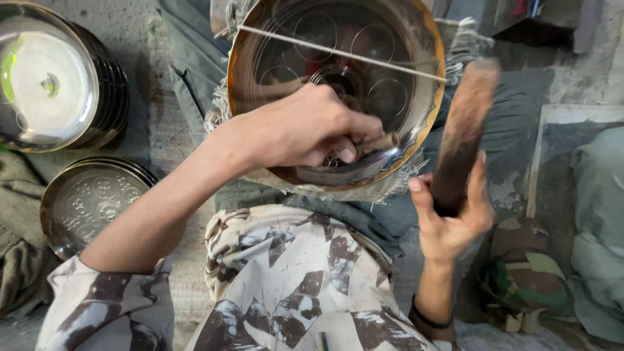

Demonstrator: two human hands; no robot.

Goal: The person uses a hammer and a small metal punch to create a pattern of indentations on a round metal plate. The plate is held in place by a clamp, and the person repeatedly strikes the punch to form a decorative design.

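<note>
Both hands grip tools: the right hand [452, 221] is closed around a blurred wooden mallet [463, 133] beside the round engraved metal tray [416, 58] resting on the person's lap, while the left hand [305, 130] pinches a small punch [380, 142] against the tray's lower inside surface.

Head camera, looking steeply down, close

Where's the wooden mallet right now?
In the head view, right of centre: the wooden mallet is raised in the right hand, beside the round metal plate's right rim.
</note>
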